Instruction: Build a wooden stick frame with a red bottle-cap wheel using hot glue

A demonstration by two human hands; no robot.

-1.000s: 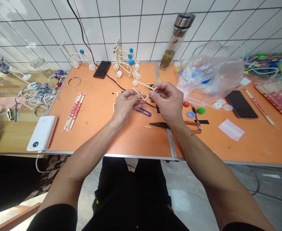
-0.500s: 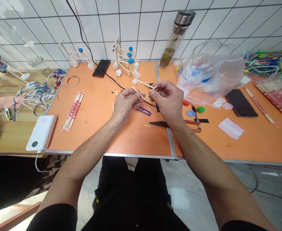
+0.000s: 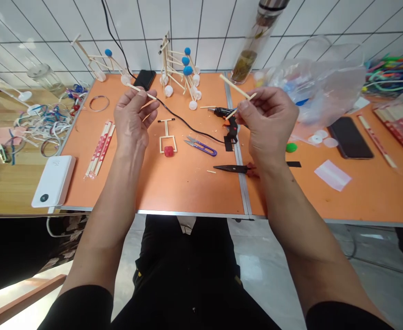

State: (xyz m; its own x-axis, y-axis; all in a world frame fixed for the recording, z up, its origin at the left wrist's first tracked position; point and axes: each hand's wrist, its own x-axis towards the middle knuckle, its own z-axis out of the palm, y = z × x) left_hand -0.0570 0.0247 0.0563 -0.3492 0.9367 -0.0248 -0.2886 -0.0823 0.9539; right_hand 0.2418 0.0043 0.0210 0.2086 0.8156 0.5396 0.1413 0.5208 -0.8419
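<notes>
Above the table's left half, my left hand (image 3: 132,110) pinches a thin wooden stick (image 3: 151,96) between thumb and fingers. Well apart from it, my right hand (image 3: 268,117) grips two pale sticks (image 3: 234,86) that cross at the fingertips. Between the hands on the table lie a small stick frame (image 3: 160,145) with a red block (image 3: 168,151) at its edge and purple thread snips (image 3: 203,147). A black glue gun (image 3: 231,123) rests just left of my right hand. Below it are long-nose pliers (image 3: 232,169), their handles partly behind my right wrist.
Stick models with blue balls (image 3: 187,70) stand at the back by the tiled wall. A glass bottle (image 3: 244,64) and a clear plastic bag (image 3: 332,78) are at the back right. Wrapped chopsticks (image 3: 100,149) and a white power bank (image 3: 54,181) lie left; a phone (image 3: 350,137) lies right.
My hands have moved apart and up, each with sticks in it. The stick frame, red block and glue gun now show between them. The view has shifted slightly.
</notes>
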